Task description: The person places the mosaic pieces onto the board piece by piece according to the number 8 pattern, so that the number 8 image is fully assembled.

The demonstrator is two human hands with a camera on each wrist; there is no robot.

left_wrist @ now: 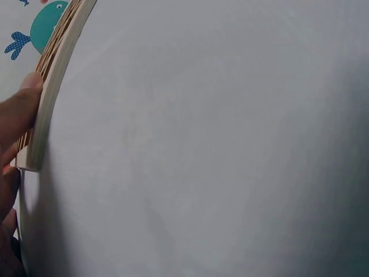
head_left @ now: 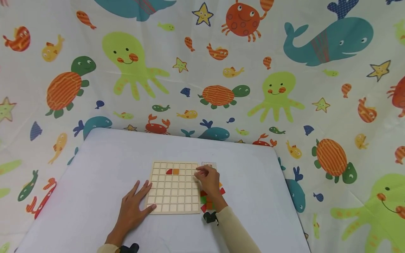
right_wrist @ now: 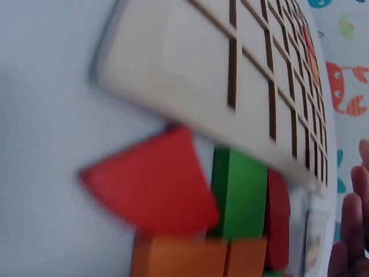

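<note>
A wooden grid board (head_left: 174, 196) lies in the middle of the white table (head_left: 95, 168). Two of its upper cells hold a red quarter-round piece (head_left: 169, 172) and an orange square (head_left: 175, 172). My left hand (head_left: 136, 205) lies flat with spread fingers, its thumb against the board's lower left edge (left_wrist: 55, 75). My right hand (head_left: 207, 179) hovers at the board's right edge with fingertips bent down; whether they pinch anything is hidden. Under it lies a heap of loose pieces (head_left: 209, 201), seen close as a red piece (right_wrist: 155, 184), a green block (right_wrist: 242, 196) and orange blocks (right_wrist: 190, 257).
A small pale card with a grid (head_left: 209, 164) lies just behind the board's right corner. A sea-animal printed curtain (head_left: 221, 70) surrounds the table on all sides. Bare table surface stretches left and right of the board.
</note>
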